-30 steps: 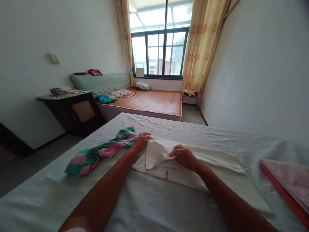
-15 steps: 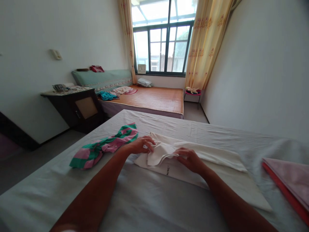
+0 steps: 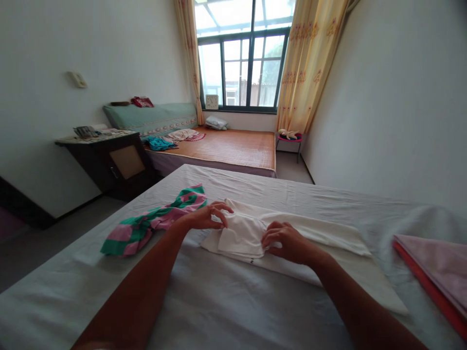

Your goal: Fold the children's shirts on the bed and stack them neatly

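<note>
A white T-shirt (image 3: 314, 240) lies folded lengthwise on the pale sheet in front of me, with a short flap, apparently a sleeve, turned flat over its left part. At the flap's left edge my left hand (image 3: 208, 216) rests lightly, fingers curved and apart, the tips touching the cloth. My right hand (image 3: 286, 241) is closed at the flap's right edge, with fingertips and thumb pinching the fabric. Part of the dark lettering on the shirt shows just under the flap. Left of the shirt lies a crumpled green-and-pink checked garment (image 3: 156, 219).
Folded pink and red cloth (image 3: 434, 267) lies at the right edge of the sheet-covered bed (image 3: 226, 306). Beyond stands another bed with a brown mat (image 3: 237, 148). A dark cabinet (image 3: 127, 163) is at the left, and a small stool (image 3: 290, 138) stands by the curtain.
The raised flap of the T-shirt has been laid down flatter and nearer to me, covering most of the lettering. My right hand moved slightly down with it; my left fingers spread a little.
</note>
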The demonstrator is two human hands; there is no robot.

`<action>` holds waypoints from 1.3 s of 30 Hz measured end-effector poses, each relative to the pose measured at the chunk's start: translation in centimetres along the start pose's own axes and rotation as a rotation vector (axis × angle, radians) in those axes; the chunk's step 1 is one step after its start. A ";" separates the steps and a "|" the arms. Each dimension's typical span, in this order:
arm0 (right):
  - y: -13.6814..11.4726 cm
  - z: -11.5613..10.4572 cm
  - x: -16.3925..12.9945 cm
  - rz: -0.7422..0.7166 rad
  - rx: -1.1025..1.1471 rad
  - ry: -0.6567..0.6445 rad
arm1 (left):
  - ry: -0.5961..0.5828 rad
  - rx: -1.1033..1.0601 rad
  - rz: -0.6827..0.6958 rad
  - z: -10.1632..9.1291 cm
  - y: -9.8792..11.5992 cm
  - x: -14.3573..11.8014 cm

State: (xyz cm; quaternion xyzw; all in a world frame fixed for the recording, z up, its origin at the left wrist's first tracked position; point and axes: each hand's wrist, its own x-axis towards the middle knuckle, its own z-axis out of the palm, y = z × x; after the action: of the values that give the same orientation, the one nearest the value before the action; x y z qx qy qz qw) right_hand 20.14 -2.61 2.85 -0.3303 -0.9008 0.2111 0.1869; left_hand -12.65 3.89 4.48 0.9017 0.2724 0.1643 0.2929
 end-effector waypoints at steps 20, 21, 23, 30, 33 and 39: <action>3.7 1.6 0.2 0.501 0.366 0.269 | 0.188 0.154 -0.360 4.0 -1.5 2.2; 3.6 1.3 0.2 0.478 0.245 0.278 | 0.185 0.212 -0.354 4.0 -1.2 2.2; 3.1 1.0 0.3 0.407 -0.015 0.369 | 0.262 0.340 -0.291 4.3 -0.2 2.6; 0.0 4.6 1.2 0.137 -0.318 0.234 | 0.183 0.473 -0.083 9.8 2.2 5.1; 0.2 5.8 1.4 0.178 -0.315 0.164 | 0.127 0.548 -0.142 11.6 1.7 4.9; 3.6 3.1 0.1 0.356 -0.327 0.258 | 0.098 0.552 -0.126 11.1 2.1 4.6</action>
State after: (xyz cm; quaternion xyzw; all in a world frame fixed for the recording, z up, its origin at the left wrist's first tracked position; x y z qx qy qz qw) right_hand 20.45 -0.82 -1.59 -0.5334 -0.8194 0.0485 0.2043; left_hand -3.09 0.31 -2.16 0.9197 0.3759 0.1088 0.0325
